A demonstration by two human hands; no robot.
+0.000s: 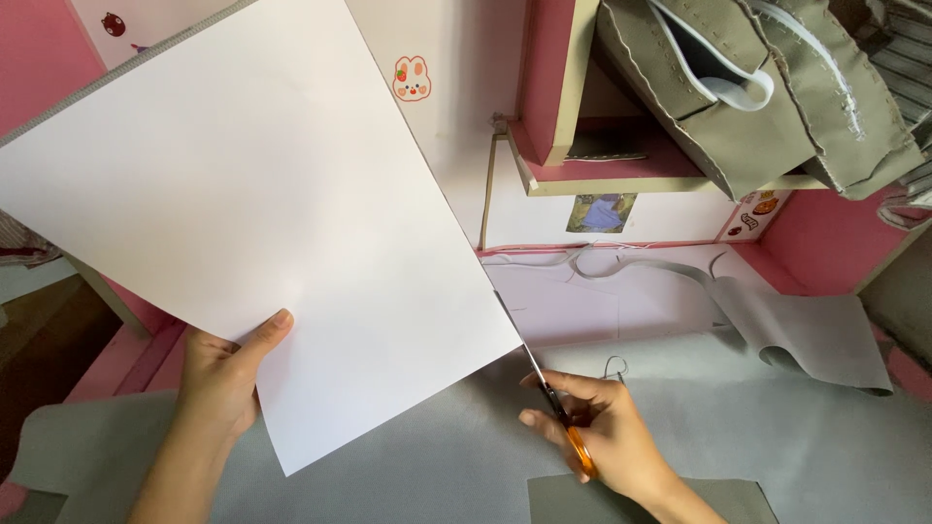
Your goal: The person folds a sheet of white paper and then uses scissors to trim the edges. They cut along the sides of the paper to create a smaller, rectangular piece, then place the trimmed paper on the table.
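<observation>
My left hand (225,374) pinches the lower left edge of a large white sheet (262,213) and holds it up, tilted, above the desk. One long edge of the sheet shows a grey backing along the top left. My right hand (602,432) grips scissors (553,398) with orange handles. Their blades point up and left, and meet the sheet at its lower right corner.
Grey fabric (777,437) covers the desk, with cut pieces at the bottom and a curled grey-and-white sheet (825,335) at the right. Pink shelves (553,87) stand behind. Grey stitched fabric parts (757,87) are stacked on the upper right shelf. Stickers dot the white wall.
</observation>
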